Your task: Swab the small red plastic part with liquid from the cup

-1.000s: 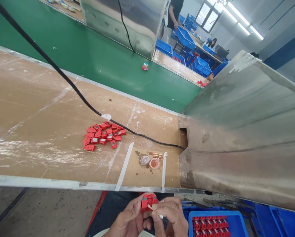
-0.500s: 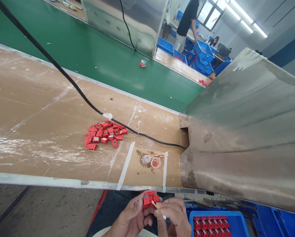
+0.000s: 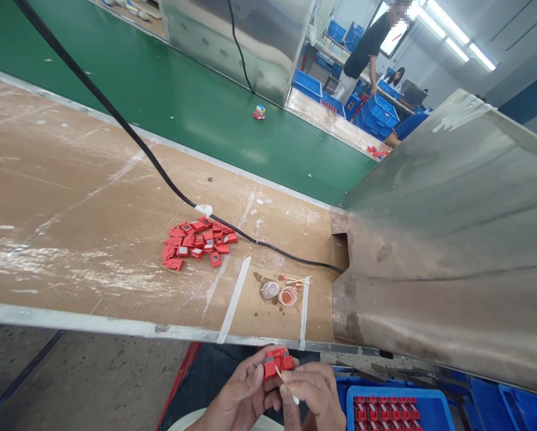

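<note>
From the head camera, both hands are sitting low, just under the near edge of the table (image 3: 93, 326). The left hand (image 3: 241, 398) is holding a small red block (image 3: 277, 362) — its fingers are curled tight around the block, with the thumb pressing on the side. The right hand (image 3: 315, 395) is pinching a thin swab stick (image 3: 286, 384) between thumb and fingers, and the tip of the stick is touching the red block. The two hands are touching each other.

On the brown table top, a pile of small red pieces (image 3: 196, 242) is lying near the middle. A black cable (image 3: 129, 134) is running across the table, right past the far side of the pile, and going into a gap in the big metal cover (image 3: 452, 257) on the right. Between two strips of white tape (image 3: 234, 299), two little round cups are sitting side by side — a clear cup (image 3: 270, 290) and a cup with orange stuff (image 3: 288, 296). The spot around them is looking stained.

Down by the right hand, a blue tray (image 3: 396, 396) is holding rows of red pieces.

Behind the table, a green belt (image 3: 169, 96) is stretching away, with one small colourful block (image 3: 260, 112) sitting on it. Far off, a person in a dark shirt (image 3: 367, 48) is bending over blue bins (image 3: 378, 111).
</note>
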Motion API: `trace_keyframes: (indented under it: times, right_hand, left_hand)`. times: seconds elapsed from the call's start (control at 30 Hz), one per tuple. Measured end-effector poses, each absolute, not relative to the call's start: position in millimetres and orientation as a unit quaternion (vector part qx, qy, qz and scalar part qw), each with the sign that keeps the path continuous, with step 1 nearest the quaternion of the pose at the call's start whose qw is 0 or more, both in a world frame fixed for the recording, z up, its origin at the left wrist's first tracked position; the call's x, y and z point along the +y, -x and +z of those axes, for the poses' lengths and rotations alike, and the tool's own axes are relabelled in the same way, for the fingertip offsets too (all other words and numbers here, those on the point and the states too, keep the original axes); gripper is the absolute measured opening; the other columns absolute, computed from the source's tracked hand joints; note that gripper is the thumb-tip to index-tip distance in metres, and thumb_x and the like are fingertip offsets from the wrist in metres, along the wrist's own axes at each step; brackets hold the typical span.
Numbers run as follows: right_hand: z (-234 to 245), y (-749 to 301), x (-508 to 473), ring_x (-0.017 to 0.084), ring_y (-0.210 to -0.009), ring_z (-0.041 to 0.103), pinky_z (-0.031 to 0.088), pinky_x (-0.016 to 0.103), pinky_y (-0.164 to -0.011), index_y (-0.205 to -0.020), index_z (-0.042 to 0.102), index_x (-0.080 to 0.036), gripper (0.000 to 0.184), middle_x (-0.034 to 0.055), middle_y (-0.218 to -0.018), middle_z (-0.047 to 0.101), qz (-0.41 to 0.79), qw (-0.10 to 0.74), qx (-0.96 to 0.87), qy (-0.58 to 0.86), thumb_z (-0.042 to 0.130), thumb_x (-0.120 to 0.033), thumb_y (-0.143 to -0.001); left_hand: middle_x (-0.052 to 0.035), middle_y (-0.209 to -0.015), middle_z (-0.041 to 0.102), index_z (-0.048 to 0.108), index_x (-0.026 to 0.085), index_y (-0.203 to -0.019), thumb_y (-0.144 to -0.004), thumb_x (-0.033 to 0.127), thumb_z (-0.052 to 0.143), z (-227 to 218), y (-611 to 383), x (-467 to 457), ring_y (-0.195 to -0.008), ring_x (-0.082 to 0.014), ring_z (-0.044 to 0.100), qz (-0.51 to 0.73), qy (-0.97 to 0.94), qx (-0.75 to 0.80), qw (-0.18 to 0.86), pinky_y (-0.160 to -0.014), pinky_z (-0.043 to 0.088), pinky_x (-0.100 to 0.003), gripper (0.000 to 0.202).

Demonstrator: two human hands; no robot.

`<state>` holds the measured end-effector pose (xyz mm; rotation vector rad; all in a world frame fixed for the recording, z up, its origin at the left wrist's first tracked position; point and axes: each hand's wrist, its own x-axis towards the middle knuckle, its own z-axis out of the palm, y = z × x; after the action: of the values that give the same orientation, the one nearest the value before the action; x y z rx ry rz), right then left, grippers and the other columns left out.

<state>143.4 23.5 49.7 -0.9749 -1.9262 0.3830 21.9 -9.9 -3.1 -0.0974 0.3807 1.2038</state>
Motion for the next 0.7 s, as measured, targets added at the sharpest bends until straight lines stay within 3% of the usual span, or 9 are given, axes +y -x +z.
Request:
trace_keyframes:
  times: [0.33,0.5,0.7]
  right_hand:
    - [50,-147,26,0.019,-0.069,0.067,0.056,0.031,-0.064,-0.092,0.069,-0.024,0.014,0.0025,-0.074,0.077,0.112,0.468,-0.775,0.409,0.064,-0.018,-0.103]
    - [36,-144,29,0.018,-0.063,0.066,0.054,0.03,-0.057,-0.092,0.07,-0.021,0.012,0.0028,-0.073,0.077,0.046,0.488,-0.795,0.358,0.066,-0.013,-0.099]
    - [35,-141,28,0.018,-0.072,0.068,0.055,0.031,-0.065,-0.097,0.073,-0.019,0.013,0.0046,-0.082,0.079,0.087,0.504,-0.774,0.373,0.065,-0.009,-0.099]
  left_hand:
    - [-0.0066,-0.095,0.085,0.086,0.026,-0.105,-0.067,0.048,0.096,7,-21,-6,-0.085,-0.0182,0.075,0.561,0.043,0.199,0.803,-0.066,0.053,-0.023,0.045]
    - [-0.0076,-0.095,0.082,0.085,0.027,-0.107,-0.068,0.049,0.095,0,-23,-10,-0.087,-0.0205,0.074,0.562,0.032,0.22,0.797,-0.074,0.055,-0.028,0.047]
    - [-0.0069,-0.094,0.082,0.084,0.027,-0.111,-0.073,0.043,0.093,-12,-28,-13,-0.08,-0.0183,0.074,0.574,0.036,0.178,0.798,-0.07,0.057,-0.026,0.042]
